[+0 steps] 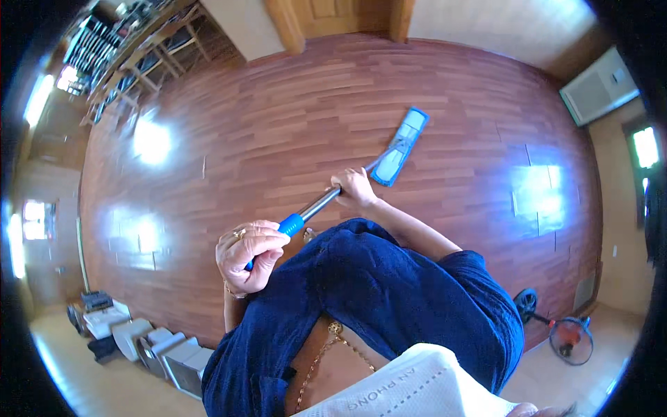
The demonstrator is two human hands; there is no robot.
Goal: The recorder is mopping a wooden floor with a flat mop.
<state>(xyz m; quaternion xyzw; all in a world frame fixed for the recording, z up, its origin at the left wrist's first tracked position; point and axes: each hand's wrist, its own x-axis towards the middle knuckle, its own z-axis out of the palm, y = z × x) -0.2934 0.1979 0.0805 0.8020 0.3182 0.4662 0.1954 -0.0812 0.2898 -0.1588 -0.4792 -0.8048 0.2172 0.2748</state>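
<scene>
A flat mop is held slantwise in front of me, its upper end toward my left. My left hand (251, 256), with a ring on a finger, is closed round the blue grip (292, 224) at the top of the pole. Lower down, my right hand (356, 189) wraps round the silver metal pole (319, 204). Beyond that hand the pole runs to the mop head (401, 147), a long plate with a white-grey top and blue edging. It lies on the wood-plank floor (292, 118), a little right of centre.
Wooden chairs (163, 52) stand by a table at the far left. A wooden door (333, 15) is at the far wall. On the right is a white box-shaped unit (599, 87). Boxes and appliances (167, 358) line the near left; a wheeled object (526, 304) sits near right.
</scene>
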